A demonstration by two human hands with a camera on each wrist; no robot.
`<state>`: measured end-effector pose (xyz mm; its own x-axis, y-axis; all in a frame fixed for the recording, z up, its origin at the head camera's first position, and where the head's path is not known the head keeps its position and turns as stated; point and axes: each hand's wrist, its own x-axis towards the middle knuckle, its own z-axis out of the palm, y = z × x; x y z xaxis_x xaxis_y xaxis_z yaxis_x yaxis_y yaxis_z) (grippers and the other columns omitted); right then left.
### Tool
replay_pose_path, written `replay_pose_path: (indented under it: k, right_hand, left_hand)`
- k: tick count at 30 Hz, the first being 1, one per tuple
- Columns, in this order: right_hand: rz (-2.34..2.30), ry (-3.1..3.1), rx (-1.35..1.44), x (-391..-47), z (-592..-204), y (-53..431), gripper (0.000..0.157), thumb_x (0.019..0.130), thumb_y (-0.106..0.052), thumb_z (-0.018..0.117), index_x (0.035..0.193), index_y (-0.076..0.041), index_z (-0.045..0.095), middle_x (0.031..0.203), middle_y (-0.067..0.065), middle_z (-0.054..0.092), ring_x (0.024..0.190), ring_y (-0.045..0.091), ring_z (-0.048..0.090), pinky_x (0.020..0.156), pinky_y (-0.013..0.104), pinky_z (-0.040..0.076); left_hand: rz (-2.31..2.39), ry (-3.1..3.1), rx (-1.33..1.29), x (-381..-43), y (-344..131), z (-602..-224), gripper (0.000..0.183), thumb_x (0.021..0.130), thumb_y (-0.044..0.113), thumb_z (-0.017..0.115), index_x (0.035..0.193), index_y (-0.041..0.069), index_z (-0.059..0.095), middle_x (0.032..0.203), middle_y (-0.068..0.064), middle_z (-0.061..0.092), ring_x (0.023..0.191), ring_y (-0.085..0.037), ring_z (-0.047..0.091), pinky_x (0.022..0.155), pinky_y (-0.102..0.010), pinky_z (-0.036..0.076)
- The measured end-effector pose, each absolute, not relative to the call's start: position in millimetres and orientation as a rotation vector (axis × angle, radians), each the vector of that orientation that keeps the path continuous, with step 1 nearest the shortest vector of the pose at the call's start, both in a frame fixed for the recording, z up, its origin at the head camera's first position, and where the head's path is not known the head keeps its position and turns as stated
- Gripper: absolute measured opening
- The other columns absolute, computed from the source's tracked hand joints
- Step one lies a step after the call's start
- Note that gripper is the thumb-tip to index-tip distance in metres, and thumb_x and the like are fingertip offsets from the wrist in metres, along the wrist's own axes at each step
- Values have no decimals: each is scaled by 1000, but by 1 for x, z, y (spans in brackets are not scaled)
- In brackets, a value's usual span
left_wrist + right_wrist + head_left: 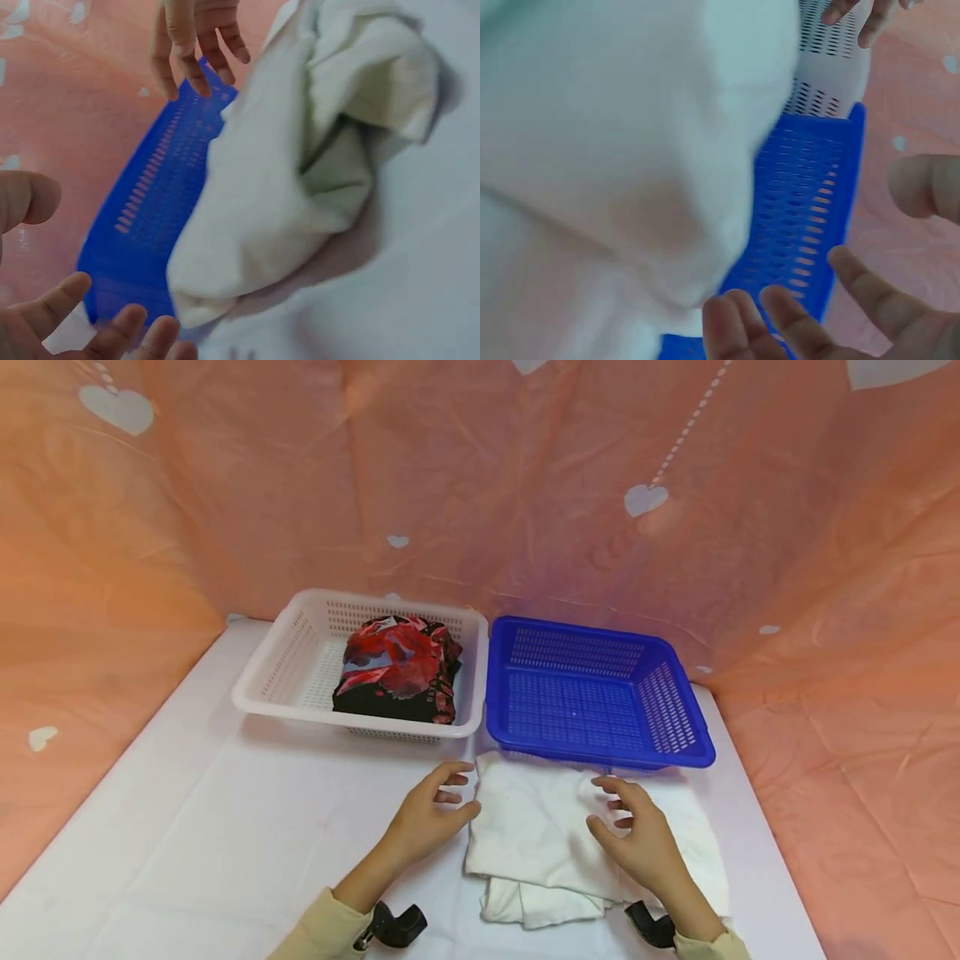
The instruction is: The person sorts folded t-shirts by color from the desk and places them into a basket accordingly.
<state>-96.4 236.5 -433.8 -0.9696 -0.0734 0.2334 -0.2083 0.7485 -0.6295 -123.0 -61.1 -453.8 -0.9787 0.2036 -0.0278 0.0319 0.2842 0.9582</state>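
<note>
A white cloth garment (540,827), partly folded with a loose flap at its near edge, lies on the table before the blue basket. My left hand (431,814) hovers at its left edge, fingers relaxed and thumb apart, holding nothing. Over the garment's right part is my right hand (637,835), its fingers loosely bent and likewise holding nothing. In the left wrist view the garment (255,180) shows a bunched, hollow fold facing the table. The right wrist view has the right hand's spread fingers (795,322) beside the cloth.
A blue perforated basket (600,756) with nothing in it stands behind the garment. Left of it, a white basket (255,693) holds a folded black garment with a red print (397,660). Pink curtain with hearts (480,485) surrounds the white table (225,827).
</note>
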Motion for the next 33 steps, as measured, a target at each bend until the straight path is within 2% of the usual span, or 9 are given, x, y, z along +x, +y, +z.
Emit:
replay_pose_path:
  k: [7, 11, 16, 19, 22, 29, 33]
  right_hand:
    - [991, -2957, 53, -89, -444, 241, 52, 79, -19, 75, 128, -13, 57, 110, 15, 60, 87, 18, 59, 67, 23, 52]
    - [978, -3000, 13, -88, -446, 241, 54, 79, -18, 75, 129, -13, 56, 106, 13, 60, 84, 15, 58, 69, 24, 52]
    - [909, -3063, 8, -86, -447, 239, 55, 78, -22, 76, 129, -18, 55, 94, 7, 57, 80, 13, 51, 68, 28, 44]
    - [912, -3075, 36, -85, -448, 238, 55, 78, -22, 77, 129, -19, 55, 91, 4, 56, 79, 12, 49, 69, 28, 42]
    - [935, -3046, 64, -84, -452, 237, 55, 77, -20, 78, 128, -19, 57, 93, 4, 58, 80, 12, 51, 71, 29, 44]
    - [895, -3000, 78, -82, -459, 235, 57, 75, -16, 78, 127, -19, 57, 115, 16, 61, 86, 18, 54, 71, 33, 45]
    - [878, -2973, 146, -83, -461, 232, 56, 74, -15, 78, 127, -16, 58, 117, 14, 62, 102, 27, 59, 83, 44, 48]
  left_hand:
    - [1646, 2381, 282, -116, -57, -465, 57, 82, 30, 72, 134, 17, 53, 124, -17, 57, 99, -25, 63, 81, -39, 51]
    - [1628, 2354, 337, -114, -54, -471, 60, 83, 29, 73, 136, 14, 50, 119, -17, 58, 95, -23, 63, 77, -34, 52]
    - [1609, 2337, 377, -113, -50, -478, 63, 82, 28, 73, 137, 12, 48, 112, -15, 58, 91, -19, 63, 70, -27, 51]
    - [1592, 2342, 371, -111, -46, -480, 65, 81, 28, 73, 138, 14, 47, 109, -13, 57, 90, -17, 63, 69, -26, 49]
    - [1568, 2357, 362, -110, -42, -482, 67, 80, 30, 73, 139, 17, 45, 110, -13, 59, 89, -16, 63, 70, -27, 49]
    - [1473, 2437, 363, -112, -35, -483, 69, 78, 38, 74, 139, 25, 44, 112, -14, 64, 83, -16, 59, 68, -33, 46]
    - [1488, 2413, 397, -112, -32, -485, 70, 78, 35, 74, 140, 26, 41, 121, -19, 61, 99, -25, 60, 81, -43, 48]
